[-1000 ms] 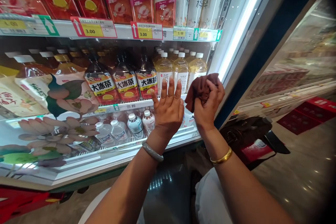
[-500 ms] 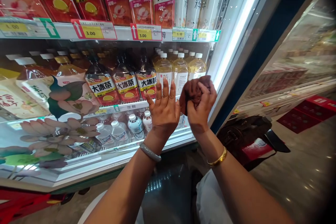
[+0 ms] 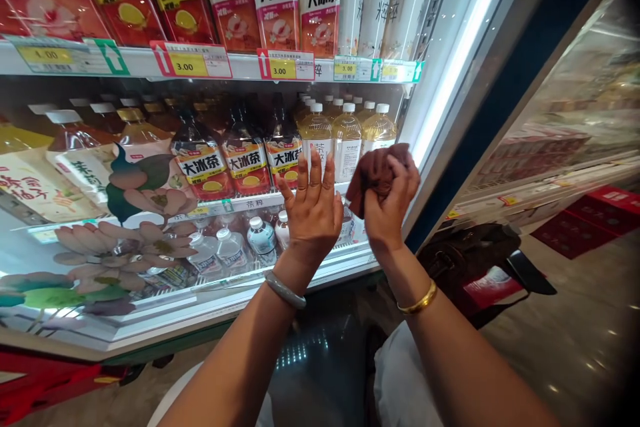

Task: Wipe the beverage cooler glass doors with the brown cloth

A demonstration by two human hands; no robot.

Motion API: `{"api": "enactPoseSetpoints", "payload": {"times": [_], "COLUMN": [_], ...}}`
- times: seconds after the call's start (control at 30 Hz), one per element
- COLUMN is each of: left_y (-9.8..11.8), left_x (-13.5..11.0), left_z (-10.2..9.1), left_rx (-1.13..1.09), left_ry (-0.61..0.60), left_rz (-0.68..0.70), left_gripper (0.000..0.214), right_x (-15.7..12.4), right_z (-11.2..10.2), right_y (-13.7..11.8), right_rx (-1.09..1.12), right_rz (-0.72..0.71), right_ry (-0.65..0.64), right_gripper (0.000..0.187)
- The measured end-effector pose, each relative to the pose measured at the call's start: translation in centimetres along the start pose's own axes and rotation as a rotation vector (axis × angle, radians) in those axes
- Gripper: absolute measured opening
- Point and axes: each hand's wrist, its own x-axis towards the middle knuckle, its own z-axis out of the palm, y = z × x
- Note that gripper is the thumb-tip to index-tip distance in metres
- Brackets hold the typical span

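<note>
My left hand (image 3: 314,210) is spread flat against the glass door (image 3: 165,310) of a drinks cooler, fingers pointing up, a grey bangle on its wrist. Just right of it, my right hand (image 3: 390,203) grips a bunched brown cloth (image 3: 375,177) up at the glass; a gold bracelet is on that wrist. Behind the glass, pale yellow tea bottles (image 3: 347,140) and dark-topped iced tea bottles (image 3: 244,157) stand on the middle shelf. A flower decal (image 3: 120,247) covers the lower left of the door.
Red drink cartons (image 3: 273,0) and white bottles (image 3: 407,10) line the upper shelf, above price tags (image 3: 190,61). A dark bag (image 3: 465,247) is at the right by the door frame. Red boxes (image 3: 585,220) lie farther right, and a red object (image 3: 45,383) is at lower left.
My right hand and the cloth have shifted slightly right. The left hand stays nearly where it was, and the shelves appear a little farther right in view.
</note>
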Motion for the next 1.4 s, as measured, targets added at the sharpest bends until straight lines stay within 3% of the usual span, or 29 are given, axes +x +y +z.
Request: {"api": "enactPoseSetpoints", "payload": {"times": [0.1,0.2,0.27,0.37,0.47,0.63,0.73,0.87,0.97,1.1,1.23,1.3,1.4], "left_y": [-0.2,-0.4,-0.3,-0.2,-0.1,-0.4,-0.6,-0.5,0.0,0.2,-0.9,-1.7,-2.7], "left_x": [-0.1,-0.1,0.0,0.1,0.2,0.1,0.1,0.3,0.3,0.2,0.4,0.7,1.6], "left_z": [0.0,-0.2,-0.4,-0.7,-0.9,-0.9,-0.8,-1.1,-1.5,-1.2,-0.6,-0.9,-2.8], "left_rx": [-0.024,-0.029,-0.005,0.013,0.003,-0.012,0.000,-0.018,-0.070,-0.130,-0.094,-0.078,-0.096], "left_ry": [-0.023,-0.030,-0.008,0.021,0.012,-0.009,0.029,0.088,0.033,0.031,0.124,0.156,0.171], "left_rz": [-0.010,-0.008,-0.013,-0.034,-0.048,-0.027,-0.017,0.091,0.244,0.336,0.257,0.231,0.253], "left_gripper": [0.079,0.081,0.078,0.073,0.073,0.077,0.081,0.091,0.100,0.095,0.083,0.076,0.062], "right_x": [-1.0,-0.9,-0.3,0.4,-0.1,-1.1,-0.4,1.0,1.5,1.0,-0.3,-1.0,-1.4], "right_z": [0.1,0.0,-0.2,-0.1,0.2,0.5,0.1,-0.2,0.0,0.0,0.1,0.2,0.6], "right_y": [-2.6,-2.7,-1.5,0.0,-0.7,-3.7,-3.0,-1.3,-2.1,-5.0,-6.9,-7.3,-7.6], "right_rx": [0.050,0.074,0.075,0.056,0.053,0.111,0.115,0.137,0.233,0.370,0.512,0.518,0.424], "right_rz": [-0.128,-0.187,-0.182,-0.038,0.086,-0.101,-0.181,0.029,0.216,0.258,0.188,0.134,0.071], "right_ry": [-0.183,-0.235,-0.195,-0.029,0.044,-0.211,-0.229,-0.032,0.024,-0.134,-0.350,-0.387,-0.330], "right_gripper": [0.055,0.050,0.054,0.061,0.060,0.049,0.049,0.058,0.053,0.042,0.051,0.061,0.059]}}
